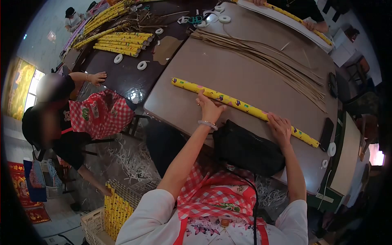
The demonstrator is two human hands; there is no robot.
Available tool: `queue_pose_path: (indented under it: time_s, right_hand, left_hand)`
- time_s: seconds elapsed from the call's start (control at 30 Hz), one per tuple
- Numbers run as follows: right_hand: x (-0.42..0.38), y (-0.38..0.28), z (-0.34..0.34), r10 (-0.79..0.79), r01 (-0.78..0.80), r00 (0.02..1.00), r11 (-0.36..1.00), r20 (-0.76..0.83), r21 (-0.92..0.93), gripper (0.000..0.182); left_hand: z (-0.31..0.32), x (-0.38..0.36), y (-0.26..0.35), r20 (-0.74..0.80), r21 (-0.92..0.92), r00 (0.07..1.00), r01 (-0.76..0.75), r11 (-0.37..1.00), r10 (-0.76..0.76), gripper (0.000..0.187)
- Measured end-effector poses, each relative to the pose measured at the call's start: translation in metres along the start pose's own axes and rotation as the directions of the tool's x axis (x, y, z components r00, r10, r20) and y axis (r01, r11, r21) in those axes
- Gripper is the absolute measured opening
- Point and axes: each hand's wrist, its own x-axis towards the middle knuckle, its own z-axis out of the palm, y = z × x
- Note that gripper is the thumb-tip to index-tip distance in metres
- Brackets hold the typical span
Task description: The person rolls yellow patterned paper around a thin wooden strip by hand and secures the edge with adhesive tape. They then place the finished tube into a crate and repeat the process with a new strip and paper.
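A long, thin yellow tube (239,105) with a colourful print lies slantwise on the brown table (175,110) before me. My left hand (209,108), with a bracelet at the wrist, holds the tube's near edge left of its middle, thumb and fingers apart along it. Over the right part of the same tube, my right hand (281,128) curls its fingers; the tube's underside there is hidden. A black pouch (247,149) rests at the table edge between my forearms.
Brown strips (261,59) lie behind the tube. Tape rolls (331,149) and a black phone (326,134) sit at right. Yellow tubes (122,43) are piled on the dark table; more stand in a crate (94,222). One person (53,110) sits left, another's hands (318,27) work opposite.
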Motion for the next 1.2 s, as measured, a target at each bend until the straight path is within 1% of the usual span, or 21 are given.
queue_pose_path:
  time_s: [0.13,0.2,0.23,0.27,0.3,0.33,0.4,0.47,0.57,0.67,0.73,0.8,0.87,0.9,0.97,1.03,1.07,1.1,1.13,1.17,1.2]
  right_hand:
    - [0.000,-0.001,0.000,0.001,-0.001,1.000,1.000,-0.011,0.019,0.040]
    - [0.003,-0.001,-0.001,-0.006,0.006,1.000,1.000,-0.006,0.027,0.038]
    - [0.003,0.000,0.000,-0.012,0.012,1.000,0.999,-0.017,0.034,0.037]
    - [0.002,-0.001,0.000,-0.018,0.019,0.999,0.999,-0.027,0.042,0.036]
    - [0.003,-0.002,-0.001,-0.026,0.028,0.999,0.998,-0.031,0.050,0.036]
    - [0.003,-0.003,-0.002,-0.003,0.004,1.000,0.998,-0.011,0.059,0.035]
    - [0.003,-0.003,-0.003,0.006,-0.006,1.000,0.998,0.002,0.069,0.035]
    - [0.001,-0.002,-0.001,0.005,-0.005,1.000,1.000,0.004,0.020,0.035]
    - [0.001,-0.002,-0.001,0.002,-0.001,1.000,0.999,-0.017,0.052,0.034]
    - [0.002,-0.002,-0.002,-0.009,0.010,1.000,0.999,-0.015,0.048,0.034]
    - [0.003,-0.004,-0.003,-0.010,0.011,1.000,0.999,-0.018,0.048,0.034]
    - [0.002,-0.004,-0.006,-0.002,0.003,1.000,1.000,-0.023,0.029,0.034]
    - [0.000,-0.005,-0.005,-0.012,0.012,0.999,1.000,-0.033,0.021,0.032]
    - [0.000,-0.005,-0.006,-0.011,0.011,1.000,0.999,-0.024,0.032,0.030]
    - [-0.002,-0.004,-0.007,-0.006,0.007,1.000,0.999,-0.026,0.036,0.028]
    - [-0.003,-0.002,-0.007,0.019,-0.020,0.998,1.000,-0.053,-0.005,0.027]
    - [-0.003,-0.002,-0.006,0.007,-0.006,0.998,1.000,-0.055,0.019,0.028]
    - [-0.004,-0.001,-0.007,-0.011,0.014,0.998,0.999,-0.055,0.050,0.028]
    - [-0.005,-0.002,-0.008,0.000,0.002,0.998,1.000,-0.067,0.028,0.028]
    - [-0.005,-0.003,-0.007,0.003,-0.002,0.998,1.000,-0.062,0.025,0.029]
    - [-0.006,-0.004,-0.007,0.007,-0.005,0.998,1.000,-0.056,0.024,0.029]
  left_hand:
    - [-0.009,-0.014,0.003,-0.041,-0.069,0.997,0.067,0.995,-0.070,0.089]
    - [-0.005,-0.007,-0.024,-0.135,0.204,0.968,-0.184,0.962,0.213,0.070]
    - [-0.009,-0.006,-0.016,-0.146,0.210,0.965,-0.183,0.960,0.216,0.070]
    - [-0.012,-0.005,-0.001,0.082,0.373,0.866,-0.486,0.790,0.494,0.062]
    - [-0.014,-0.006,0.009,0.345,0.440,0.665,-0.738,0.511,0.663,0.054]
    - [-0.010,-0.006,0.009,0.338,0.450,0.669,-0.732,0.511,0.662,0.054]
    - [0.004,-0.003,0.011,0.562,0.389,0.533,-0.845,0.367,0.633,0.052]
    - [0.002,0.004,0.002,0.574,0.445,0.549,-0.832,0.332,0.607,0.055]
    - [-0.017,0.013,-0.003,0.595,0.513,0.574,-0.810,0.283,0.563,0.061]
    - [-0.060,0.032,-0.010,0.512,0.636,0.716,-0.687,0.350,0.475,0.067]
    - [-0.095,0.051,-0.013,0.412,0.744,0.829,-0.545,0.386,0.377,0.068]
    - [-0.127,0.076,-0.032,0.241,0.818,0.899,-0.391,0.422,0.366,0.073]
    - [-0.156,0.100,-0.055,0.067,0.895,0.973,-0.156,0.418,0.220,0.080]
    - [-0.167,0.110,-0.078,-0.099,0.893,0.970,-0.011,0.450,0.221,0.083]
    - [-0.172,0.100,-0.067,-0.191,0.926,0.977,0.148,0.347,0.093,0.081]
    - [-0.157,0.096,-0.058,-0.274,0.794,0.928,0.070,0.604,0.253,0.074]
    - [-0.143,0.094,-0.043,-0.247,0.788,0.930,0.028,0.615,0.273,0.074]
    - [-0.132,0.089,-0.028,-0.096,0.776,0.899,-0.201,0.597,0.427,0.070]
    - [-0.123,0.081,-0.013,0.041,0.733,0.819,-0.414,0.541,0.572,0.065]
    - [-0.109,0.070,-0.002,0.153,0.632,0.808,-0.523,0.573,0.569,0.059]
    - [-0.095,0.066,0.000,0.161,0.624,0.797,-0.539,0.566,0.582,0.059]
